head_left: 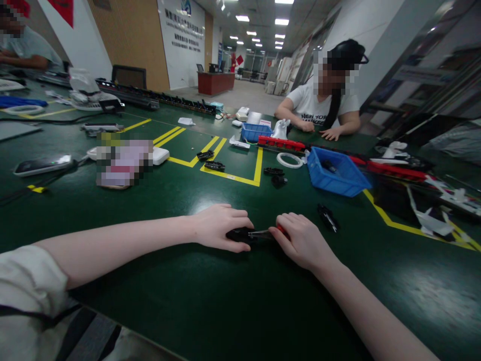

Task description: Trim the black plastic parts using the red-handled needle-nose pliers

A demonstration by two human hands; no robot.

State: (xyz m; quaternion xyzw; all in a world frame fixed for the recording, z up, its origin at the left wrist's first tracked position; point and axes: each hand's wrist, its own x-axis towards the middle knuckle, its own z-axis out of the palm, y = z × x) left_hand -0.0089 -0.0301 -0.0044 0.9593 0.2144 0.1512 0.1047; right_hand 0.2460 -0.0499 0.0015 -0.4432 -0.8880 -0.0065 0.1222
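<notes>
A small black plastic part (240, 234) lies low over the green table, with my left hand (221, 228) closed around it, thumb on the near side and fingers on the far side. From the right, my right hand (300, 238) grips a red-handled tool with a slim metal end (261, 234). The metal end meets the right side of the black part; most of the handle is hidden in my fist, so its exact kind does not show. Just beyond my right hand lies another black part (328, 217) with a shiny metal strip.
A blue bin (336, 175) holding dark pieces stands at the back right, near a white ring (289, 160). Several black parts (215, 166) lie by yellow tape lines. A phone (126, 163) rests at the left. Across the table sits a person (323, 105).
</notes>
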